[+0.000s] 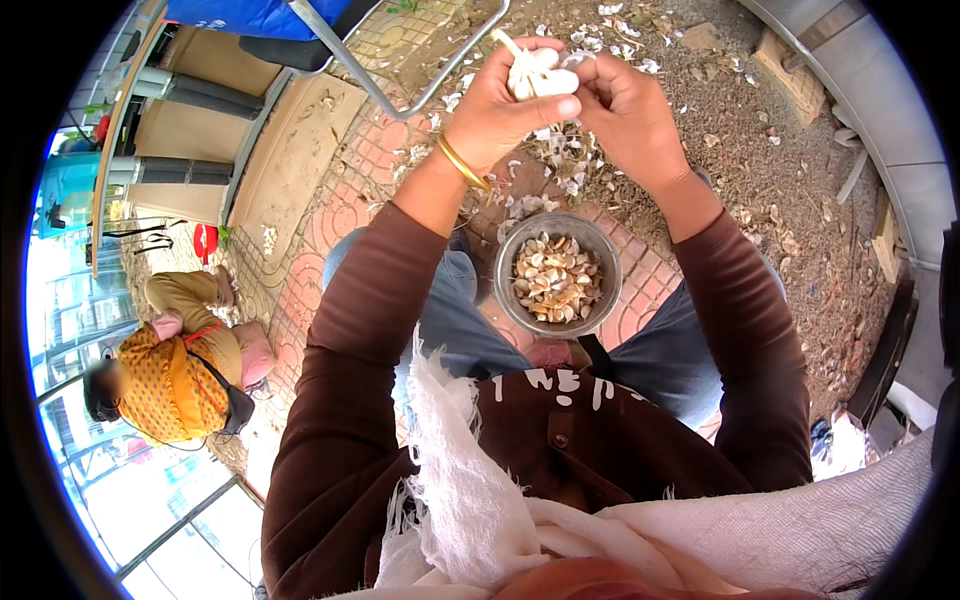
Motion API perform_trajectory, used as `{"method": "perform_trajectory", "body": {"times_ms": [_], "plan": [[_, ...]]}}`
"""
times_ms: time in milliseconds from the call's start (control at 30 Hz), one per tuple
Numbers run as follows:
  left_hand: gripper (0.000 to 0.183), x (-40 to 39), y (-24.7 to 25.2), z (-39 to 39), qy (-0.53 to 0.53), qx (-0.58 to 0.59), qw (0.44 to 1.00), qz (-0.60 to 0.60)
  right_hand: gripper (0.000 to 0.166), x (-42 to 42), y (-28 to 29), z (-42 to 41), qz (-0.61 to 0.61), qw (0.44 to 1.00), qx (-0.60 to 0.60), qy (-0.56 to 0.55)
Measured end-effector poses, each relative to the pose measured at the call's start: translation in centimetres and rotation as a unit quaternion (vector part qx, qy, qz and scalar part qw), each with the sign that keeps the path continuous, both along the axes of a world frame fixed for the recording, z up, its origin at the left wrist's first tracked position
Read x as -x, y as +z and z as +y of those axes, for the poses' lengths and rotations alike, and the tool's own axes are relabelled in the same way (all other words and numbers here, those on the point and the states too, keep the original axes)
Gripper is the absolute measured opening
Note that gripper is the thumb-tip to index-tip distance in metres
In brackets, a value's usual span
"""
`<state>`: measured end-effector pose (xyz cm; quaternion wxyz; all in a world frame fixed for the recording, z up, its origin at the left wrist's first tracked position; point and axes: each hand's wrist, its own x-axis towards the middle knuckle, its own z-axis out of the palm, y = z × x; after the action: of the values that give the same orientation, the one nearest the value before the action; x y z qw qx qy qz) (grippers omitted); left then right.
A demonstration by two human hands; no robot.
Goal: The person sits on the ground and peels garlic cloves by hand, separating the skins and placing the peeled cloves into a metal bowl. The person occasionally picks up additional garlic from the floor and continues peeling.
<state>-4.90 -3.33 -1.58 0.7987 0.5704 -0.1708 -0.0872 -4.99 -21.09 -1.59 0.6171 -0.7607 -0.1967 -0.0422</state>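
My left hand (pixel 499 112) holds a white garlic bulb (pixel 536 75) with its short stem pointing up and to the left. The bulb's cloves stand apart from each other. My right hand (pixel 634 116) is beside it, with thumb and fingers pinched at a piece of papery garlic skin (pixel 577 59) at the bulb's right side. Below both hands, between my knees, a clear round bowl (pixel 504 279) holds many loose garlic cloves (pixel 556 277). White garlic skins (pixel 566 154) lie scattered on the ground under my hands.
A metal chair frame (pixel 409 112) with a blue seat stands at the upper left. Flattened cardboard (pixel 300 165) lies beside it. Another person (pixel 180 375) sits low at the far left. Bare soil (pixel 735 150) and wooden blocks (pixel 791 79) are on the right, along a metal-looking panel (pixel 885 105).
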Motion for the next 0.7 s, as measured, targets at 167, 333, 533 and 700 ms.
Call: {"method": "perform_trajectory", "body": {"times_ms": [167, 333, 533, 700], "plan": [[0.052, -0.7, -1.3, -0.3, 0.134, -0.165, 0.969, -0.128, 0.012, -0.5, -1.0, -0.8, -0.135, 0.942, 0.308, 0.004], [0.05, -1.0, -0.5, 0.3, 0.156, -0.223, 0.945, -0.18, 0.016, 0.0, 0.9, -0.9, -0.085, 0.986, 0.14, -0.03], [0.05, -0.4, -0.2, 0.2, 0.104, -0.298, 0.923, -0.221, 0.031, 0.4, 1.1, -0.2, -0.017, 0.996, 0.077, 0.049], [0.043, -0.4, -0.6, -0.2, 0.084, -0.248, 0.946, -0.192, 0.027, 0.3, 0.3, -0.3, -0.006, 0.994, 0.087, 0.067]]}}
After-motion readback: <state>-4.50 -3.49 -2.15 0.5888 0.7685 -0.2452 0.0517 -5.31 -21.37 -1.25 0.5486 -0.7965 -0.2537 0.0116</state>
